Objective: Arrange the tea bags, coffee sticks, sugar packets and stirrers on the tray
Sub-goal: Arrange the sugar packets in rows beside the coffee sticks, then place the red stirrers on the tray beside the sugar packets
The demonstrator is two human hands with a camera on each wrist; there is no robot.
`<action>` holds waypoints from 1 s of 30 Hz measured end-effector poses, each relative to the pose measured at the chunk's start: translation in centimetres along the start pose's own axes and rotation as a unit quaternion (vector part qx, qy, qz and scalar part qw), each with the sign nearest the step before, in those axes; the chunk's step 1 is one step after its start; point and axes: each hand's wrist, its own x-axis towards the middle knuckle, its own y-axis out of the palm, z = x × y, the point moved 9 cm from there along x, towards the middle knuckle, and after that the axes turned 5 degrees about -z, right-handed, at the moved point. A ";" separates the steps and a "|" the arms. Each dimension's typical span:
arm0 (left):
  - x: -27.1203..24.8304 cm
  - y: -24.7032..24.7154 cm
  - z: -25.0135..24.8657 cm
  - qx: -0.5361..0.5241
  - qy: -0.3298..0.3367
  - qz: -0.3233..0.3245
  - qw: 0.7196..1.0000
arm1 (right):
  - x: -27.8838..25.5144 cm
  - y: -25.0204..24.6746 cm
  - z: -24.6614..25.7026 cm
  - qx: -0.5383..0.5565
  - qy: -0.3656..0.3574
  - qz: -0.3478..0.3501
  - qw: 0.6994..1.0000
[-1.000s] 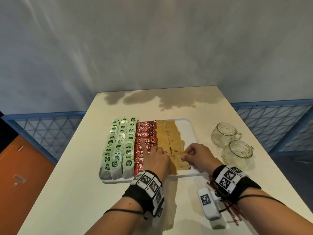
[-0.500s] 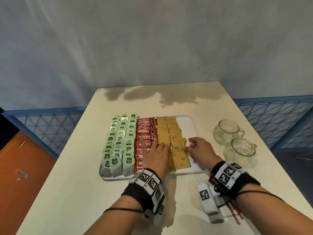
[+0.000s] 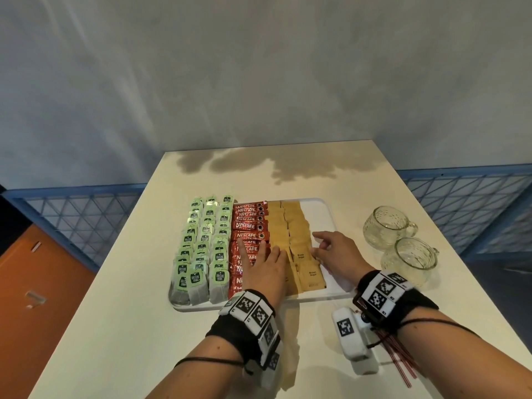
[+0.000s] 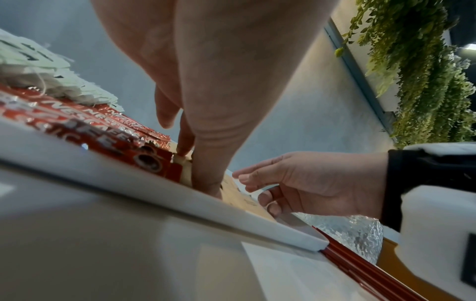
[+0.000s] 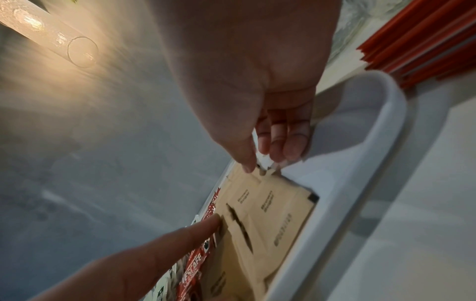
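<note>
Left hand [image 3: 263, 267]: flat, fingers spread, pressing coffee sticks [image 3: 250, 223]; right hand [image 3: 335, 251]: loosely open, fingertips at sugar packets [image 3: 299, 240], holding nothing

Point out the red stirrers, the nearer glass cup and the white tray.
red stirrers [image 3: 398, 359], head view, middle of the bundle
nearer glass cup [image 3: 410, 262], head view, its front wall
white tray [image 3: 316, 298], head view, bare near rim
</note>
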 end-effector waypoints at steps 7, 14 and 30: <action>0.0 -0.1 0.1 -0.003 -0.004 -0.001 1.000 | -0.5 0.0 1.4 -0.069 -0.036 0.036 0.996; 0.1 0.1 0.2 -0.010 -0.010 -0.001 1.000 | -1.4 0.3 1.6 -0.105 -0.059 0.039 0.992; 0.0 -0.4 -0.1 -0.023 0.007 0.005 1.000 | -1.6 -1.0 2.8 -0.093 -0.049 0.038 0.994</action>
